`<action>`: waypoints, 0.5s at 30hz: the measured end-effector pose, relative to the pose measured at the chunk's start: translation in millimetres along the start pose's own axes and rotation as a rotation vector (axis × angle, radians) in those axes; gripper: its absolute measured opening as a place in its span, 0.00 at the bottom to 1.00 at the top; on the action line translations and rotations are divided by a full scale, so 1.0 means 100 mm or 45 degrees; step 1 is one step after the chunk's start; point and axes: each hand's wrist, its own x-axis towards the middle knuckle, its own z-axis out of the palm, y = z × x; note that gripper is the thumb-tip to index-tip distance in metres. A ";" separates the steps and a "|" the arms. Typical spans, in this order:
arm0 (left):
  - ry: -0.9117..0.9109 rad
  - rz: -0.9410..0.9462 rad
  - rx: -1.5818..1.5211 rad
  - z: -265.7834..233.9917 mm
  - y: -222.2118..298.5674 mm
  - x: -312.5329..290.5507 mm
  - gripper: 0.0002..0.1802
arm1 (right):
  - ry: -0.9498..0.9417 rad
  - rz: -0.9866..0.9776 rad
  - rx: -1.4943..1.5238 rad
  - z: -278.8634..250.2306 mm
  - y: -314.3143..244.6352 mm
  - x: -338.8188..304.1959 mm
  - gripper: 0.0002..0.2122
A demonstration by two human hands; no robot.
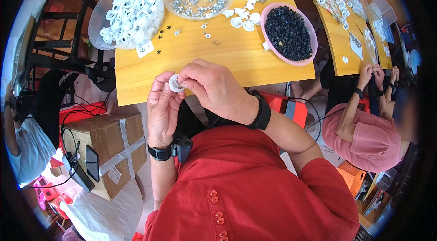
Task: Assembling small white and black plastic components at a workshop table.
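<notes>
Location of white round piece (174, 79): above the near edge of the tabletop (150, 70), raised clear of the wood, just left of the scene's middle. Held at the fingertips of the left hand (163, 110), thumb on the near side, fingers behind; left grip clamped on the piece. Right hand (213, 84) coming in from the right, thumb and forefinger drawn close at the piece's right part. Contact partly hidden; unable to tell whether clamped on the piece, on some small grey part at its face, or merely resting there.

Governing relation: piece directly left of the right fingertips, at the far end of the left fingers, both hands touching or nearly so, neither clearly nearer. Face tilted up and toward the wearer; outline round, no long axis to be made out.

Supplies on the far side, left to right: clear tub (94, 25) of white plastic pieces; shallow clear dish (228, 0) of metal bits; loose white discs (236, 22); pink bowl (313, 40) of small black parts (287, 31). Between tub and hands: a few stray black bits (159, 51). Farther right, at a separate tabletop: co-worker in pink top (373, 145), hands together near the edge.
</notes>
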 end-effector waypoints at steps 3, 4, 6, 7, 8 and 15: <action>0.035 0.003 0.021 0.01 -0.01 0.00 0.13 | -0.004 -0.011 -0.045 0.00 0.01 -0.01 0.02; 0.036 0.000 0.022 0.00 -0.01 0.00 0.13 | -0.008 -0.025 -0.059 -0.01 0.01 -0.01 0.02; 0.037 0.003 0.041 0.00 -0.02 0.00 0.14 | -0.023 -0.033 -0.099 -0.02 0.02 0.01 0.02; 0.038 -0.001 0.043 0.00 -0.02 0.00 0.14 | -0.039 -0.044 -0.142 -0.03 0.02 0.01 0.02; 0.020 0.009 0.053 0.00 -0.01 0.00 0.13 | -0.041 -0.042 -0.143 -0.04 0.00 0.02 0.02; 0.011 0.074 0.123 0.02 -0.01 0.01 0.10 | 0.034 0.063 -0.290 -0.01 -0.06 0.06 0.03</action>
